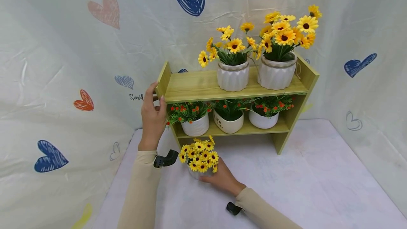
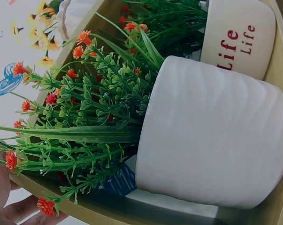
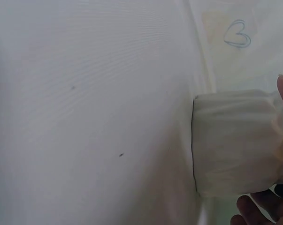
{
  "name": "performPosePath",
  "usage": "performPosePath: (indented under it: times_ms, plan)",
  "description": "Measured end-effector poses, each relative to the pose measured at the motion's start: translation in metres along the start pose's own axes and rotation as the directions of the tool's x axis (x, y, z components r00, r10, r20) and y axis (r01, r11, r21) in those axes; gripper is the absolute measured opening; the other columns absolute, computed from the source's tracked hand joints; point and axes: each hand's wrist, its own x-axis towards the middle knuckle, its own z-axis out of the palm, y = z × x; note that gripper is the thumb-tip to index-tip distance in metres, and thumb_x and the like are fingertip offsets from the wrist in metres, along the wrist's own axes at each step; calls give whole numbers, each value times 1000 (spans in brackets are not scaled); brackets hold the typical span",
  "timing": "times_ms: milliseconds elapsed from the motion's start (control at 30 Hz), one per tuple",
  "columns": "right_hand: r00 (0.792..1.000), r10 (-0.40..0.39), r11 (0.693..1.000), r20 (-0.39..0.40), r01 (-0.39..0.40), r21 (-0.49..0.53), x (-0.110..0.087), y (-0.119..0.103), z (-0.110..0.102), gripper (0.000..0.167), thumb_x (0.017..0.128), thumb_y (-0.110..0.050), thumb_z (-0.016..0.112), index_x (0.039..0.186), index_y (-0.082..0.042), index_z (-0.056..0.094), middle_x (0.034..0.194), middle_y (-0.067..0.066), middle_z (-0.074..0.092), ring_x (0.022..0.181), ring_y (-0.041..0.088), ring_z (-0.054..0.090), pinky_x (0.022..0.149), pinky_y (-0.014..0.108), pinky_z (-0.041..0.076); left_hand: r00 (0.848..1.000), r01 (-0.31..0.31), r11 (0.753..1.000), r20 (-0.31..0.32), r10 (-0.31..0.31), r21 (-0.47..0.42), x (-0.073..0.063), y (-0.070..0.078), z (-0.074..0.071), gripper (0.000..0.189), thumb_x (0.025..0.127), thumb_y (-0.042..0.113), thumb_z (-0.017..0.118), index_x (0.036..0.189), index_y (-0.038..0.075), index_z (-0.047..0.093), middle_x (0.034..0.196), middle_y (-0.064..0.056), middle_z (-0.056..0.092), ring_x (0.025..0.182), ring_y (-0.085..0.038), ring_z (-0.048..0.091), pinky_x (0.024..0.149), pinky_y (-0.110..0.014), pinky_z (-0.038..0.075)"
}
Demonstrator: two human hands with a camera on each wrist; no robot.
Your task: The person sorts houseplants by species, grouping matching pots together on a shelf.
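My left hand grips the upper left side panel of a two-tier wooden shelf, thumb in front and fingers on its outer side. My right hand holds a potted plant with small yellow flowers by its pot, in front of the shelf's lower left corner. In the right wrist view its ribbed pale pot has its base at the tabletop, with a thumb and fingers on either side. Nearest the left hand, on the lower tier, stands a white pot of red-flowered greenery, seen close in the left wrist view.
Two larger white pots of yellow flowers, a middle one and a right one, stand on the top tier. Beside the left red-flowered pot are a "Life" pot and another white pot. A heart-printed curtain hangs behind the white tabletop.
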Motion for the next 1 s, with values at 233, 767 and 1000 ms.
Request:
performPosePath:
  times_ms: [233, 767, 1000]
  plan:
    - [999, 44, 993, 12, -45, 108, 8, -3, 6, 100, 82, -19, 93, 162, -17, 34, 160, 0, 47, 147, 21, 45, 126, 51, 31, 1000, 6, 1000, 2, -6, -8, 0, 1, -2, 48, 111, 10, 49, 159, 9, 42, 142, -24, 56, 119, -38, 62, 78, -39, 58]
    - [991, 137, 973, 5, -136, 188, 12, 2, 11, 89, 83, -22, 92, 157, -14, 43, 151, 4, 56, 140, 26, 53, 120, 51, 39, 1000, -10, 1000, 2, 10, -5, 0, 2, -2, 47, 111, 10, 50, 157, 8, 43, 138, -25, 56, 117, -38, 63, 75, -28, 56]
    - [988, 150, 974, -25, -144, 173, -1, -2, 10, 88, 81, -21, 94, 155, -13, 46, 150, 3, 58, 140, 26, 54, 120, 49, 40, 1000, -11, 1000, -6, 11, -17, -1, 2, -1, 47, 110, 9, 51, 157, 8, 44, 137, -25, 57, 116, -39, 64, 74, -9, 46]
